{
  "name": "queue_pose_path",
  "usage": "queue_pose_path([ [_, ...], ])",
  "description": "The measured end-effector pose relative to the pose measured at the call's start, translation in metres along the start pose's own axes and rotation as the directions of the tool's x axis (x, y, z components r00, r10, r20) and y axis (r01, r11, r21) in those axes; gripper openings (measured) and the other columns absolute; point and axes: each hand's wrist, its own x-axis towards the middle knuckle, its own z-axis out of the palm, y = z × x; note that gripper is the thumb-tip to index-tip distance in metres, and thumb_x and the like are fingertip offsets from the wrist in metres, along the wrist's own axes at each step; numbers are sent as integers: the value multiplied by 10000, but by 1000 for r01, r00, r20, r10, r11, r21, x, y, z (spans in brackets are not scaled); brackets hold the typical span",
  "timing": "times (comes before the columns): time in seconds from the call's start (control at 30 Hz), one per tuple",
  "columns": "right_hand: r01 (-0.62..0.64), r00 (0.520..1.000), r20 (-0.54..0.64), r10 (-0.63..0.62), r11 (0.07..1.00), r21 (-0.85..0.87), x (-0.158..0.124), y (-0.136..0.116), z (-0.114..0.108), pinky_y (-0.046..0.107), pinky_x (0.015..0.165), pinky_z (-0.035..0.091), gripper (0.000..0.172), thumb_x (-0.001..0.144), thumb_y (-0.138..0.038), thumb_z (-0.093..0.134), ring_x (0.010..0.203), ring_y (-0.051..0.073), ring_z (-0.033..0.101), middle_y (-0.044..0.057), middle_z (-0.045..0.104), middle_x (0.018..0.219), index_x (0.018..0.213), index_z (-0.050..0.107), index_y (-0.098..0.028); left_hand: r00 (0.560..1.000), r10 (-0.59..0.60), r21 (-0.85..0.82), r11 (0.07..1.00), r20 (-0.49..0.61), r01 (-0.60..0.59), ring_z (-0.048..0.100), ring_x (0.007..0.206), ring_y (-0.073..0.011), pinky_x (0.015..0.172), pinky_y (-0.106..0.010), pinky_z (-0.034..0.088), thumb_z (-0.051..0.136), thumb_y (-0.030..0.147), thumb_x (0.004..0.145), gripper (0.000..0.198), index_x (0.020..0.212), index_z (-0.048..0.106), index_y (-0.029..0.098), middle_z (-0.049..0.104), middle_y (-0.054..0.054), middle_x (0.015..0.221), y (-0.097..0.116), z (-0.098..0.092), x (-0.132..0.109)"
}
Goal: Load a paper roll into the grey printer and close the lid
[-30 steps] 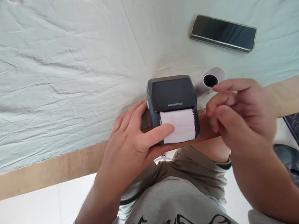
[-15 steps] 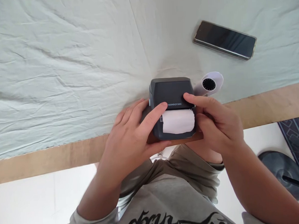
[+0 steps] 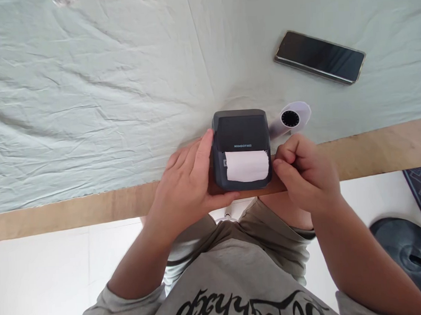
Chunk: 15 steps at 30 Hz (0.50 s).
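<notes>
A dark label printer (image 3: 242, 132) marked NIIMBOT sits at the table's front edge. A strip of white paper (image 3: 248, 166) with a ragged edge lies over its front, below the lid. My left hand (image 3: 183, 184) is wrapped round the printer's left side, its index finger along the side and its thumb at the front edge. At the right side, my right hand (image 3: 306, 173) is closed, fingers curled and thumb pressed in close to the printer. What lies between those fingers is hidden.
Behind my right hand stands a white cylindrical thing (image 3: 298, 113) with a round black end. A phone (image 3: 320, 57) lies farther back on the wrinkled pale cloth (image 3: 122, 87). The wooden table edge (image 3: 110, 207) runs in front. A round black base (image 3: 402, 251) is on the floor at right.
Both hands have drawn back from the printer's lid. My left index finger has moved to the left side, and my right fingers have curled up beside the right side.
</notes>
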Motion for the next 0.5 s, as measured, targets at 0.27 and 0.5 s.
queue_pose_path([
  [0.27, 51, 999, 20, -50, 997, -50, 3, -7, 0, 232, 496, 277, 310, 990, -193, 628, 523, 63, 342, -61, 414, 598, 801, 385, -228, 997, -19, 30, 999, 78, 17, 716, 1550, -488, 1272, -579, 592, 890, 816, 970, 1194, 1780, 446, 59, 717, -309, 1663, -4, -3, 2],
  [0.5, 72, 997, 22, -71, 994, -76, 8, -14, -1, 245, 489, 242, 288, 957, -229, 626, 503, 67, 322, -59, 398, 556, 752, 423, -224, 996, -8, 16, 1000, 85, 7, 721, 1544, -478, 1270, -575, 591, 836, 832, 1005, 1174, 1796, 437, 62, 725, -302, 1654, -4, -6, 1],
])
